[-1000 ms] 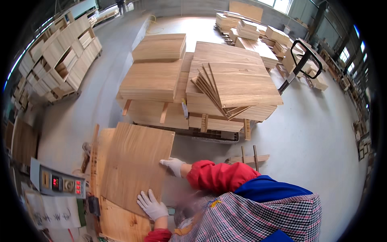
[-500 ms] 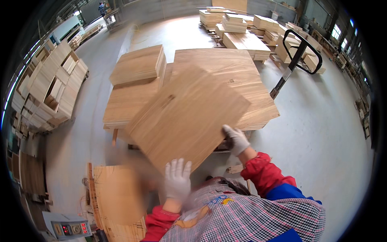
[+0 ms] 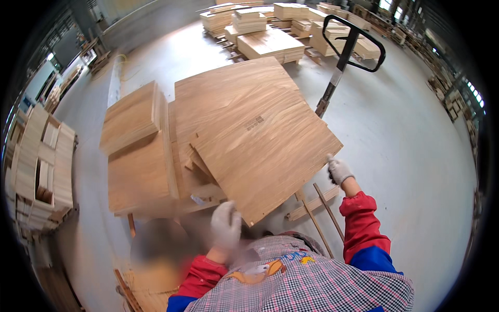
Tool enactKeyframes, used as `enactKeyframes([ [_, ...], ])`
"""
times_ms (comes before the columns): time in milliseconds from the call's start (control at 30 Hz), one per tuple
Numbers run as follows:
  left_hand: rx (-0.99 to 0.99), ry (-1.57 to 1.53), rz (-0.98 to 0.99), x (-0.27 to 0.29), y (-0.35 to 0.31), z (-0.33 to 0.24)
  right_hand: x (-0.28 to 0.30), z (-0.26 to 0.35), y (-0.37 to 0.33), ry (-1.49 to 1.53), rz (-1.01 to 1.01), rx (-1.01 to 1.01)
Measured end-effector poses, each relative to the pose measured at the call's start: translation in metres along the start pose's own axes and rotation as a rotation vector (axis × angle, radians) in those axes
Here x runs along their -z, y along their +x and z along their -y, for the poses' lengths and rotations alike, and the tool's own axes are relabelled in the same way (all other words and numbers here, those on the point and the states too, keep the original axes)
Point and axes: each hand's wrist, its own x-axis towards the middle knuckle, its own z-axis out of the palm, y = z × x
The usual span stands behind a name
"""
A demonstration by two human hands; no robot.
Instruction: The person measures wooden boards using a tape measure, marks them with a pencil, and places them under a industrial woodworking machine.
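A broad light-brown wooden board (image 3: 275, 161) with a small dark stamped mark lies at a slant over the stack of larger boards (image 3: 218, 86), its near corner jutting toward me. My right hand (image 3: 340, 170), in a pale glove with dark on the palm side, is closed on the board's right edge near the corner. Beside the board's near left edge is my left hand (image 3: 226, 223), also gloved. Blur smears its fingers, so I cannot tell whether they grip the edge. Under the board's left corner, smaller wood pieces (image 3: 195, 161) show.
A second stack of boards (image 3: 138, 177) stands left, with a smaller pile (image 3: 130, 119) on top. Behind to the right rises a black pallet-jack handle (image 3: 358, 44). Wooden strips (image 3: 314, 216) stick out near my right side. More board piles (image 3: 270, 44) stand farther back.
The board has shifted right over the stack and now shows a stamped mark. My right hand has moved right, out to its corner. My left hand's spread fingers have drawn together. The view has swung.
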Motion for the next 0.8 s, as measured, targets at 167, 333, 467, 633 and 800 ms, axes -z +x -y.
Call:
enactKeyframes([
  [167,0.527,-0.300,-0.146,-0.009,0.033,0.051,0.042,0.008,0.020,-0.267,-0.446,0.361],
  [333,0.716,-0.521,-0.140,-0.037,0.057,0.105,0.022,0.056,0.068,-0.592,-0.500,0.794],
  [467,0.720,-0.778,-0.212,-0.046,0.070,0.085,0.003,0.084,0.146,-0.531,-0.110,0.604],
  [633,0.808,-0.995,-0.317,-0.044,0.079,0.051,-0.034,0.119,0.214,-0.513,0.135,0.441],
  [800,0.938,-1.190,-0.368,-0.032,0.072,0.048,-0.065,0.157,0.190,-0.633,0.100,0.607],
])
